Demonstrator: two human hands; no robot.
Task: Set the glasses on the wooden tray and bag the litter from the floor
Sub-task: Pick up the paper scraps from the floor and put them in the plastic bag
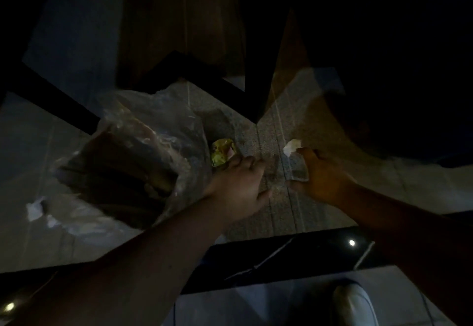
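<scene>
Litter-bagging step, dim light, floor under dark furniture. Left hand (236,185) clenched on edge of clear plastic bag (133,151), yellow wrapper (220,154) pinched at fingertips right at bag mouth, at 12 o'clock of that hand. Right hand (323,176) closed on a clear wrapper (297,169) with white crumpled paper (291,147) at its 11 o'clock, touching or held together, cannot tell which. Bag lying at 9 o'clock of left hand, already holding brownish contents. More white scraps (34,209) on tiles at 8 o'clock of bag, not yet collected. Light shoe (354,305) at 6 o'clock, near frame bottom. Glasses and wooden tray not in view. To do well, probably: spread bag mouth wide with left hand before feeding, push yellow wrapper fully past rim, then bring right-hand pieces across toward 9 o'clock and release only once inside. Keep a firm pinch on thin film; likely slippery and light. Avoid tipping bag so contents don't spill. Afterwards, sweep for white scraps at far left.
</scene>
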